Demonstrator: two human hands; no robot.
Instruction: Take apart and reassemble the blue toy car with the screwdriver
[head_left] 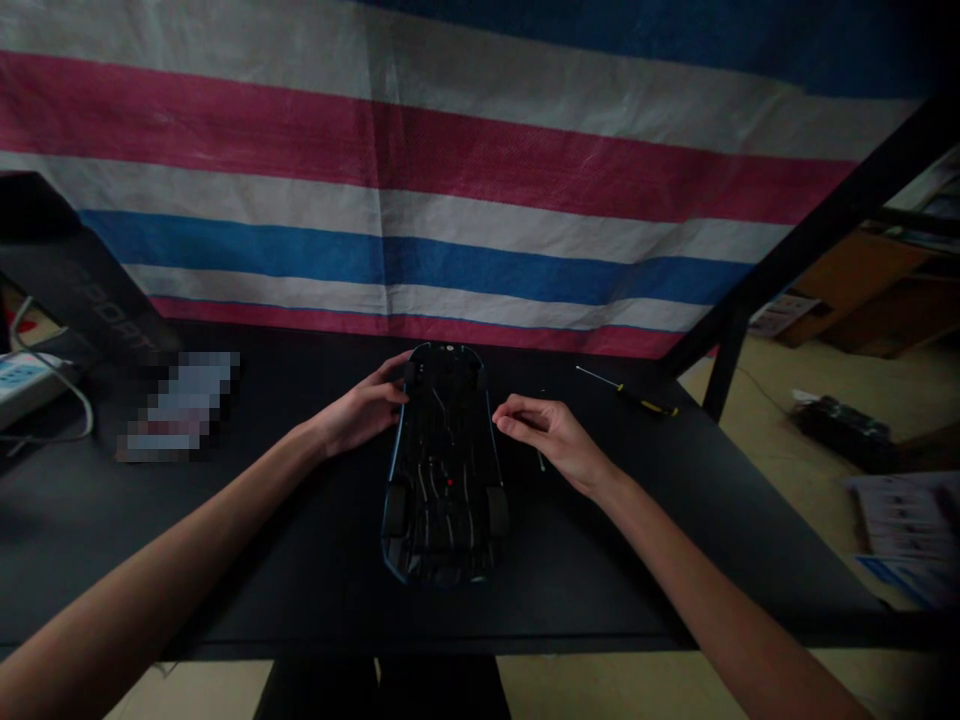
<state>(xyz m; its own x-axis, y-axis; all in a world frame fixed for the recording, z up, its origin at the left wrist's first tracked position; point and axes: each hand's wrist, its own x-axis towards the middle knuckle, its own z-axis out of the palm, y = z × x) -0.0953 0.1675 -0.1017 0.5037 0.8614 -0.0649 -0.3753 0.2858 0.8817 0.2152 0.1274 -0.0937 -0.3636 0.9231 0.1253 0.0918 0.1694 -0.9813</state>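
Occupying the far left of the black table [300, 560], one white power strip [30, 385] and its looped cable [90, 410] sat beside a dark panel [112, 285] lettered SPORT. One rectangular item [184, 405], masked by pixelation, lay to the right of these, apart from both hands. The left hand [365, 408] was half open against the left side of the model car [446, 440]; this contact probably steadied the body, but whether the fingers gripped its edge could not be determined. The model car lay wheels up between the hands, its length running away from the person. This attitude exposed the underside, presumably for access from above. The right hand [555, 432] was at the car's right side, fingertips drawn together; whether they pinched a small part or touched the body could not be told. One thin rod [541, 463] showed beside that hand, partly hidden. Farther right, one screwdriver [634, 395] with a yellow-and-black handle lay with its shaft pointing leftward, probably placed for right-hand reach.

Count, left to right: one power strip, one panel, one masked item, two hands, one car with four wheels [497, 510], the far pair dim, one red dot [450, 482] on the underside, one rod, one screwdriver.
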